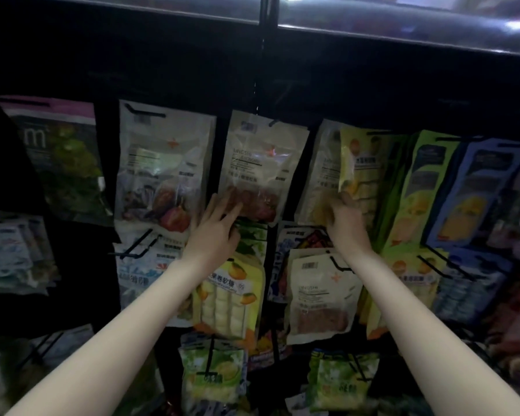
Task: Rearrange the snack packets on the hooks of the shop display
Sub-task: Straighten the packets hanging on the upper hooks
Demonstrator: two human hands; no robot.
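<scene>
Both arms reach up into a dim shop display full of hanging snack packets. The left hand (215, 232) has its fingers (222, 207) spread and mostly straight, fingertips laid against the bottom edge of the beige packet with reddish pieces (260, 166) that hangs in the middle of the upper row. It's touching, not gripping.

The right hand (344, 219) is a bit blurry, but its fingers are curled in and pinching the lower left corner of a yellow packet (362, 163). That yellow packet sits tilted in front of another beige packet (320, 172) on the next hook to the right, covering most of it. I can't tell whether the yellow one is on a hook or just held up by the hand.

Around them: left of the middle packet hangs a pale packet with dried fruit (162, 163), and further left a dark green one with a pink top (60, 151). To the right of the yellow packet are a green-edged packet (418, 187) and a blue packet (475, 193), overlapping like a fan.

The lower row, nearer the camera, is partly hidden by the forearms. Under the left wrist there's a yellow packet of pale rolled sweets (231, 298), and between the two arms a beige packet with a barcode (318, 295) hangs on a black hook (338, 264). Another bare black hook (138, 244) sticks out lower left over a white-blue packet (138, 265). Green packets (212, 373) hang lowest, near the bottom edge.
</scene>
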